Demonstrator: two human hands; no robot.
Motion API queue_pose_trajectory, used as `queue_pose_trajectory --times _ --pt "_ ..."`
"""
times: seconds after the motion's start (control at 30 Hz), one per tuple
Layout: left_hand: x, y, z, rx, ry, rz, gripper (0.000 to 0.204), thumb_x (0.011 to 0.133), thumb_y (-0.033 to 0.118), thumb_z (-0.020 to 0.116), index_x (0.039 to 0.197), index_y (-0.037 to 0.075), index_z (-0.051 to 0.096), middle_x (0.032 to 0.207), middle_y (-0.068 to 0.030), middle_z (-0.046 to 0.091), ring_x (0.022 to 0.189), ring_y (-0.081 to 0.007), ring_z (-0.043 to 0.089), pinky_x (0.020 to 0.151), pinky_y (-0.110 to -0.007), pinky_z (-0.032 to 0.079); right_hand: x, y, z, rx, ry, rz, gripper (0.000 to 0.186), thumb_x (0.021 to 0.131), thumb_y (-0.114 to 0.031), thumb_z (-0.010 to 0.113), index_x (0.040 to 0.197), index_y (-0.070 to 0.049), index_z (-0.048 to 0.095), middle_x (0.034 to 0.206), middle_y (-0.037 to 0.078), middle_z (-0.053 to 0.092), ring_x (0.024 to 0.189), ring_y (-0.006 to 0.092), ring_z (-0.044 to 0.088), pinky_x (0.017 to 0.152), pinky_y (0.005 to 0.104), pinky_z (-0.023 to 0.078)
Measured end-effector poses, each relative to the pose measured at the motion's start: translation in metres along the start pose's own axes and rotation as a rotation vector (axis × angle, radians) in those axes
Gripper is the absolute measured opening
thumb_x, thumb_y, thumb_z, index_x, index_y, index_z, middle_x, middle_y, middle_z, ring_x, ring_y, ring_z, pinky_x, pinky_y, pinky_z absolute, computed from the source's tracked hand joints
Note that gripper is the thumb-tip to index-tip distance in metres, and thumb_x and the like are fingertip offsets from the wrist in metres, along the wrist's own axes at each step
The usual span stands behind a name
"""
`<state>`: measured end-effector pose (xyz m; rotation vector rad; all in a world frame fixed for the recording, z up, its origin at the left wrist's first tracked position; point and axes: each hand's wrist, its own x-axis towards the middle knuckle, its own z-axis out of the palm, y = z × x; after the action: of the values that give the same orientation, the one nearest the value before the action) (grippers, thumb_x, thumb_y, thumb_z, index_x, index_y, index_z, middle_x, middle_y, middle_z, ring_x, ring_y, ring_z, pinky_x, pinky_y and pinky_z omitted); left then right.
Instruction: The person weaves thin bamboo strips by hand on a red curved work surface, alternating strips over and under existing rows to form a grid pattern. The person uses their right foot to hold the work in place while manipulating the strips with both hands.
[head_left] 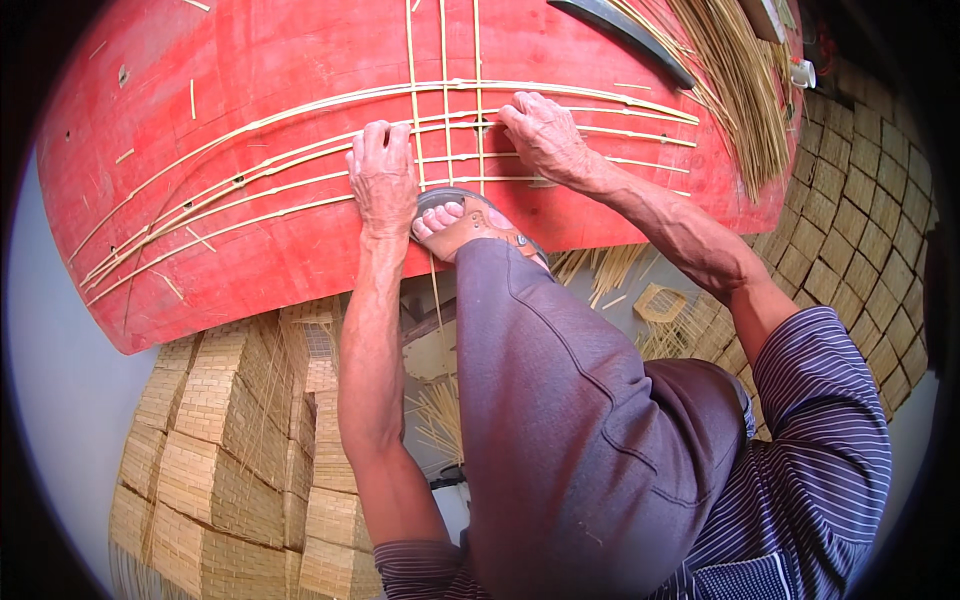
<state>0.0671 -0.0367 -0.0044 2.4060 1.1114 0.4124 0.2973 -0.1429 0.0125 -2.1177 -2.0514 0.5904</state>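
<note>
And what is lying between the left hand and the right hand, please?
The head view shows crossing pale strips on the red board, between left hand and right hand; the sandalled foot is just below the gap.

The long strips (446, 86) looked like split bamboo, smooth and faintly glossy between knobbly joints, while the red board (250, 240) under them was scuffed and slightly shiny. The bundle (740, 95) at far right looked dry and fibrous, the dark curved piece (635, 48) smooth. At near left the woven stack (190, 475) was matt and rough; the brown sandal (468, 234) appeared leathery, the trousers (560, 400) soft, matt cloth
</note>
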Motion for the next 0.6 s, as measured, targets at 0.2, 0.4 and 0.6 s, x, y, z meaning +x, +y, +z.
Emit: queue_pose_trajectory --times 0.2,0.4,0.6 --pt "0.005 -0.011 0.000 -0.002 -0.029 0.035 0.016 0.086 0.009 0.063 0.102 0.011 0.063 0.098 -0.0071 0.056 0.095 -0.0276 0.057 0.079 -0.043 0.046 0.002 0.012 0.004 0.051 -0.001 -0.087 0.006 0.085 -0.008 0.056 0.082 -0.003 0.056 0.083 0.016 0.055 0.081 0.0349 0.060 0.067 0.0468 0.051" --pt "0.017 -0.016 -0.010 0.091 -0.072 0.100 0.012 0.082 0.008 0.062 0.094 0.012 0.063 0.091 -0.0054 0.056 0.090 -0.0268 0.056 0.077 -0.043 0.043 0.006 0.020 0.006 0.314 -0.084 -0.024 0.005 0.084 -0.003 0.055 0.083 -0.001 0.060 0.078 0.018 0.061 0.074 0.0401 0.063 0.063 0.0492 0.051" --pt "0.025 -0.023 -0.015 0.111 -0.154 0.188 0.011 0.081 0.008 0.061 0.091 0.012 0.063 0.085 -0.0063 0.054 0.088 -0.0270 0.056 0.077 -0.043 0.042 0.015 0.017 0.004 0.482 -0.250 0.157 0.016 0.079 -0.002 0.053 0.082 0.001 0.069 0.079 0.023 0.069 0.078 0.0429 0.068 0.069 0.0499 0.054"
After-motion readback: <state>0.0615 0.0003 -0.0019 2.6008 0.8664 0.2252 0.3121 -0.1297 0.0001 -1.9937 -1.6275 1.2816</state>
